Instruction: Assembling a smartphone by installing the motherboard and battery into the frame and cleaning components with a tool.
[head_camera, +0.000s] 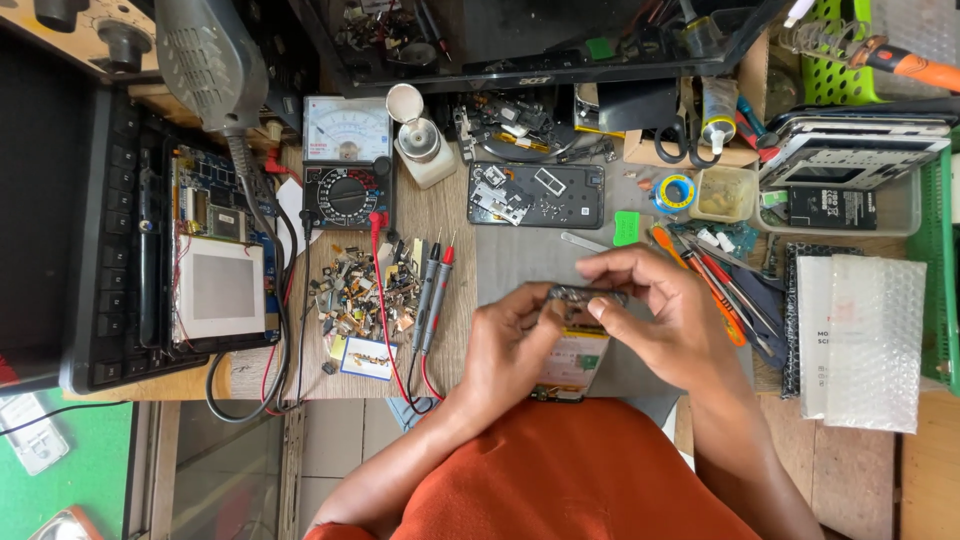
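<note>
Both of my hands hold an opened phone (575, 350) over the grey mat at the bench's near edge. Its yellow and green insides face up. My left hand (510, 345) grips its left side, fingers curled onto the top left corner. My right hand (655, 315) pinches its top edge from the right. A second opened phone back (535, 195) with small loose parts lies flat beyond them.
An analogue multimeter (345, 165) stands at the back left, its red and black probes (432, 290) beside a heap of small components (355, 295). Screwdrivers and tweezers (725, 290) lie right of my right hand. A dismantled laptop (130, 240) sits at left, bubble wrap (875, 340) at right.
</note>
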